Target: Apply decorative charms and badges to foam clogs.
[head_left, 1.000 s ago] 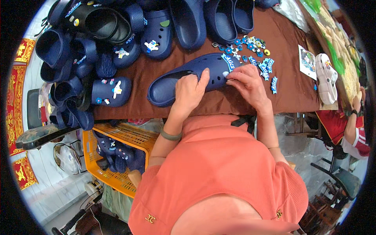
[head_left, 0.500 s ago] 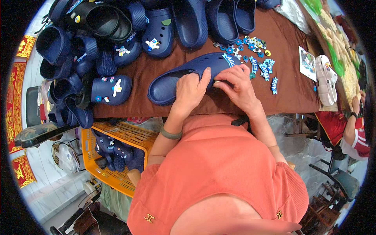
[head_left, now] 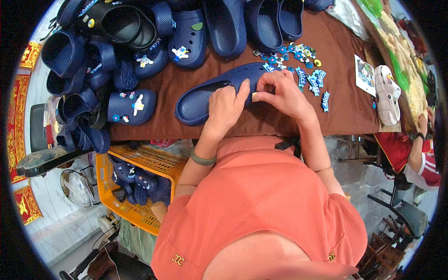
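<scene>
A navy clog (head_left: pixel 191 106) lies slantwise on the brown cloth before me, its heel to the left. My left hand (head_left: pixel 225 106) is closed on its near rim, fingers inside the opening and thumb on top. Against the near side of the toe, my right hand (head_left: pixel 285 97) pinches a small pale piece (head_left: pixel 254 96), too small to make out fully. A blue lettered charm (head_left: pixel 269 68) sits on the toe, partly behind my right fingers. Beyond that hand lie loose blue lettered charms (head_left: pixel 317 79) and a heap of small round and flower-shaped charms (head_left: pixel 298 52).
Navy clogs (head_left: pixel 189 39) and a black one (head_left: pixel 123 28) crowd the far and left sides. A decorated navy clog (head_left: pixel 131 107) stands left. At right are a printed picture (head_left: pixel 365 77) and a white clog (head_left: pixel 387 95). Below sits a yellow crate (head_left: pixel 149 161) of clogs. Another person's hand (head_left: pixel 422 123) shows far right.
My right hand has shifted slightly; its wrist has swung right and its fingers are drawn into a tighter pinch at the toe's side. My left hand keeps its grip on the clog.
</scene>
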{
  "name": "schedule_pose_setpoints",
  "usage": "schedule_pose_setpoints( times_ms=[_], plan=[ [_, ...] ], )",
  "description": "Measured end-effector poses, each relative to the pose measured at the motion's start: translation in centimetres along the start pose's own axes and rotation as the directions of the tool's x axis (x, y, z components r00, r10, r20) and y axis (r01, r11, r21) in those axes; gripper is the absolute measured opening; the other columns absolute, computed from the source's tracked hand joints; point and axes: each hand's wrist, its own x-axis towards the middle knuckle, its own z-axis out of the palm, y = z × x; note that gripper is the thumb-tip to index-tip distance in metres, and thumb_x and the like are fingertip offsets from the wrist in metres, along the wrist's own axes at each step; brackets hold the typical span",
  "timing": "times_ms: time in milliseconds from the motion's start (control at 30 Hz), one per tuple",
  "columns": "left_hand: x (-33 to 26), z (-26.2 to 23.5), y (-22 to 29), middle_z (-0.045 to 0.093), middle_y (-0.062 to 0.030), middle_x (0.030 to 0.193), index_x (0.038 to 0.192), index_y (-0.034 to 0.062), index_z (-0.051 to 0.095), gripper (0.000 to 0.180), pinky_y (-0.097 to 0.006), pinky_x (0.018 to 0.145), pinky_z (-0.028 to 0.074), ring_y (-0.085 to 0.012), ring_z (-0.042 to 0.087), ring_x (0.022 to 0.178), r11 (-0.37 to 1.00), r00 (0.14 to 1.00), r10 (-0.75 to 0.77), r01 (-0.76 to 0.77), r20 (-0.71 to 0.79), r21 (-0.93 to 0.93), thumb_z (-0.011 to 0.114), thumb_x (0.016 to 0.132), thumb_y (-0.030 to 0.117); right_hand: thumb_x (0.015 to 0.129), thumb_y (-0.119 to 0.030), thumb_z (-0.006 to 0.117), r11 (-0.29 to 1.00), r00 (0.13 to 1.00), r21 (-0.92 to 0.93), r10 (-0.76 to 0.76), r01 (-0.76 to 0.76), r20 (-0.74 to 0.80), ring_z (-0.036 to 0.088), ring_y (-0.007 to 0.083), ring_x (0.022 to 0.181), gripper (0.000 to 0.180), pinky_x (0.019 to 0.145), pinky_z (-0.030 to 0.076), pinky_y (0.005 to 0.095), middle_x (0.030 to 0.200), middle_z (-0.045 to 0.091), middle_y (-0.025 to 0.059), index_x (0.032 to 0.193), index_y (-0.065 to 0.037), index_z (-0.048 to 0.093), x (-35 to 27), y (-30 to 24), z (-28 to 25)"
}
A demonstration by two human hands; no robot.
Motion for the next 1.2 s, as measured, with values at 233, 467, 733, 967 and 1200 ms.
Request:
schedule_pose_setpoints(
  times_ms=[233, 467, 733, 967, 1200],
  plan=[
    [0.0, 0.1, 0.1, 0.056, -0.0313, 0.063, 0.058, -0.0056, 0.060, 0.066, -0.055, 0.061, 0.045, -0.0484, 0.060, 0.064, 1.000, 1.000, -0.008, 0.008, -0.022, 0.020, 0.048, 0.096, 0.047, 0.070, -0.032, 0.079, 0.996, 0.993, -0.072, -0.054, 0.062, 0.107, 0.056, 0.0299, 0.094, 0.033, 0.086, 0.036, 0.0441, 0.090, 0.059, 0.0089, 0.083, -0.009, 0.061, 2.1, 0.6, -0.6],
    [0.4, 0.2, -0.4, 0.058, -0.0312, 0.064, 0.059, -0.0057, 0.060, 0.065, -0.053, 0.060, 0.046, -0.0473, 0.061, 0.065, 1.000, 1.000, -0.022, 0.022, 0.008, -0.013, 0.050, 0.095, 0.047, 0.071, -0.032, 0.078, 0.974, 0.935, -0.220, 0.036, 0.045, 0.353, 0.058, 0.0312, 0.097, 0.031, 0.081, 0.041, 0.0463, 0.089, 0.060, 0.0089, 0.085, -0.009, 0.063, 3.8, 0.0, -1.2],
    [0.3, 0.9, -1.3, 0.060, -0.0282, 0.063, 0.063, -0.0044, 0.062, 0.056, -0.051, 0.057, 0.048, -0.0461, 0.062, 0.065, 0.980, 0.989, 0.146, -0.142, 0.019, -0.138, 0.067, 0.083, 0.047, 0.071, -0.028, 0.076, 0.979, 0.965, -0.202, 0.015, 0.040, 0.263, 0.061, 0.0312, 0.094, 0.025, 0.078, 0.042, 0.0460, 0.088, 0.062, 0.0085, 0.080, -0.010, 0.061, 3.2, 1.3, -0.1],
    [0.3, 0.7, -1.1, 0.060, -0.0280, 0.064, 0.064, -0.0040, 0.062, 0.059, -0.050, 0.057, 0.048, -0.0459, 0.062, 0.065, 0.981, 0.990, 0.136, -0.129, 0.037, -0.147, 0.064, 0.085, 0.051, 0.071, -0.029, 0.076, 0.990, 0.982, -0.138, 0.047, -0.021, 0.185, 0.060, 0.0298, 0.093, 0.026, 0.081, 0.039, 0.0443, 0.087, 0.063, 0.0078, 0.078, -0.010, 0.060, 2.7, 0.9, -0.1],
    [-0.4, 0.2, -0.6, 0.060, -0.0258, 0.063, 0.063, -0.0041, 0.062, 0.060, -0.049, 0.057, 0.048, -0.0441, 0.062, 0.063, 0.996, 0.996, 0.066, -0.062, 0.059, -0.065, 0.063, 0.087, 0.051, 0.070, -0.028, 0.078, 0.994, 0.993, -0.078, -0.085, 0.079, -0.086, 0.059, 0.0273, 0.090, 0.026, 0.086, 0.038, 0.0407, 0.084, 0.062, 0.0069, 0.081, -0.011, 0.063, -0.3, 0.7, 0.5]
  ],
)
